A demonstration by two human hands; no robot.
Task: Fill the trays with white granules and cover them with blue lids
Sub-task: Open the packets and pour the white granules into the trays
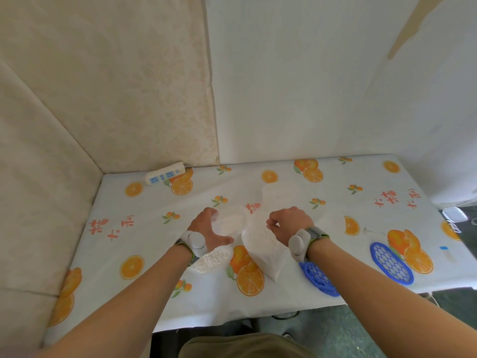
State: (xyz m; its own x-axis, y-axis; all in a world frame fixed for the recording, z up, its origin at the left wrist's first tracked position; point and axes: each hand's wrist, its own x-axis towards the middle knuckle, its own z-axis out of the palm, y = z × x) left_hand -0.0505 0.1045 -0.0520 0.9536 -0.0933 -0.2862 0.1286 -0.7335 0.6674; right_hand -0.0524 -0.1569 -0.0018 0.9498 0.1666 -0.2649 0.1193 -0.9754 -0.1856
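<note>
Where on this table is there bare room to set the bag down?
Bare tablecloth lies left of the left hand, and toward the wall between the power strip and far right corner. Crowded: the middle, around the bag, and the near right with two blue lids.

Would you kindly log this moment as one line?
right hand: tilting clear granule bag | left hand: steadying clear tray | blue lattice lids: unused

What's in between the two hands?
In the head view, a clear tray holding white granules sits beside the left hand, and the top of a granule bag, pinched by the right hand.
</note>
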